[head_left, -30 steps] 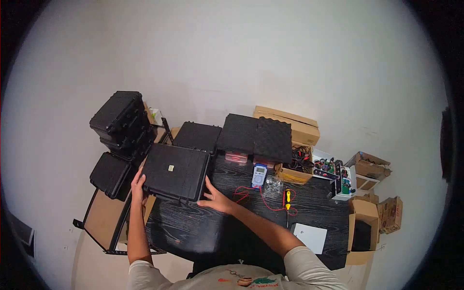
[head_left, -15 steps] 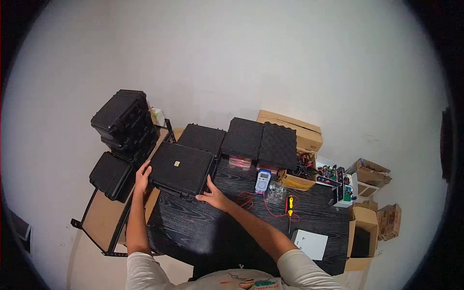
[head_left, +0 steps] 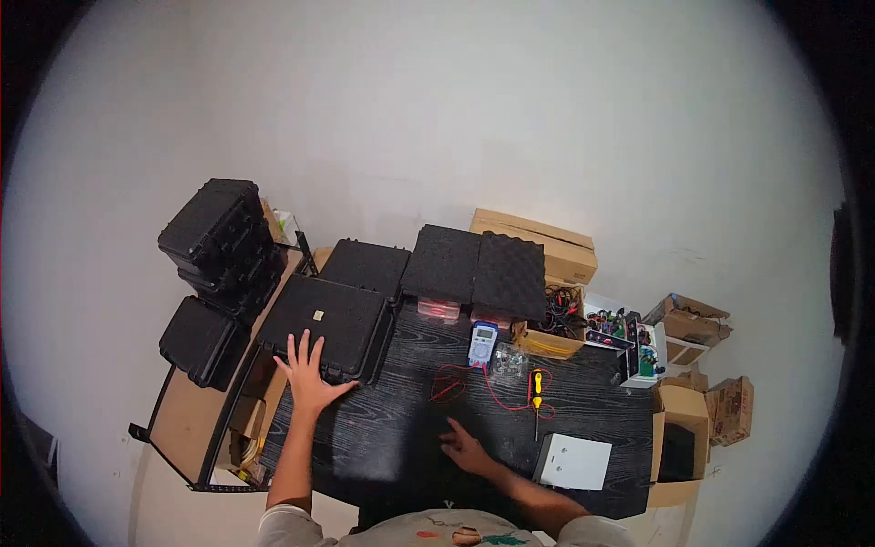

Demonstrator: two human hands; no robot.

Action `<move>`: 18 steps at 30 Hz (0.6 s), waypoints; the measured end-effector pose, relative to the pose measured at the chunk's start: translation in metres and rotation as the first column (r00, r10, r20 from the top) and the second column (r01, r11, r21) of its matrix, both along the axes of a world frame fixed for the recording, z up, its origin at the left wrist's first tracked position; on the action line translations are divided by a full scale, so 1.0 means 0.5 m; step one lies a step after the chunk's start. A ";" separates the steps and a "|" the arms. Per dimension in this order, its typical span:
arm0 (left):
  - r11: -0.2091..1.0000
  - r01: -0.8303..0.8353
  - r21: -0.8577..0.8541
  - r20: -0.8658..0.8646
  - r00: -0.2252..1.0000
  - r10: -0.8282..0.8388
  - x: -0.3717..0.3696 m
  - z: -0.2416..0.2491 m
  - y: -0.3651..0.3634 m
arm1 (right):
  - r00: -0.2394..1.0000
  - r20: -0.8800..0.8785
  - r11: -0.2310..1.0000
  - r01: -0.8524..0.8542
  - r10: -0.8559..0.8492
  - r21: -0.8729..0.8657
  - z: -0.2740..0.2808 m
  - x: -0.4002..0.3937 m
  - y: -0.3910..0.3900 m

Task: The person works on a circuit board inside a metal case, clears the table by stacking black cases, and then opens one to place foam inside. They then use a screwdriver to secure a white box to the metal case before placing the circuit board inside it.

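Note:
A black hard case (head_left: 333, 314) with a small pale label lies at the left of the dark table (head_left: 401, 424). My left hand (head_left: 312, 387) is open, its fingers spread over the case's near edge and the thumb by the front corner. Away from the case, my right hand (head_left: 467, 451) hovers low over the table's near side. It holds nothing; the index finger points out and the others are partly bent. Behind the labelled case sits another black case (head_left: 369, 264).
Black cases (head_left: 210, 223) are stacked on the left rack (head_left: 173, 424). Foam sheets (head_left: 510, 273) lie at the back. A multimeter (head_left: 482, 345), a yellow screwdriver (head_left: 538, 383), a white box (head_left: 576, 461) and a carton of cables (head_left: 556, 342) stand right.
Both hands had held the labelled case by its sides. It now rests slightly lower left in view. The left hand has shifted to its front edge; the right hand has let go and drawn back.

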State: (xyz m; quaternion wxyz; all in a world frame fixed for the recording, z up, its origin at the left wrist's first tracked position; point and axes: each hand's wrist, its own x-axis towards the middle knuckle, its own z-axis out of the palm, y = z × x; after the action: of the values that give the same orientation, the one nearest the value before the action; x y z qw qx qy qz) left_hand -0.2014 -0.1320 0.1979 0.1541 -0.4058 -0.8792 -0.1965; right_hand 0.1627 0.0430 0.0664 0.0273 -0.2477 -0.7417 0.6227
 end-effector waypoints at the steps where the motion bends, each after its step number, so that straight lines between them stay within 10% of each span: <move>1: 1.000 -0.015 -0.003 0.000 1.000 0.015 -0.002 0.004 0.007 | 0.999 0.048 1.000 -0.004 0.003 0.016 0.001 0.032 -0.006; 18: 1.000 0.015 -0.013 -0.023 1.000 -0.016 -0.081 0.039 0.178 | 0.982 0.116 0.989 0.150 -0.151 0.014 -0.036 0.140 -0.043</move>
State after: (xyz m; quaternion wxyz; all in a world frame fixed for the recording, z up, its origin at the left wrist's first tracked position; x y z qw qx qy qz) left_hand -0.2421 -0.0431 0.2173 0.1602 -0.4159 -0.8754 -0.1872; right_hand 0.2326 0.0213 0.0485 0.0315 -0.3392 -0.7228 0.6013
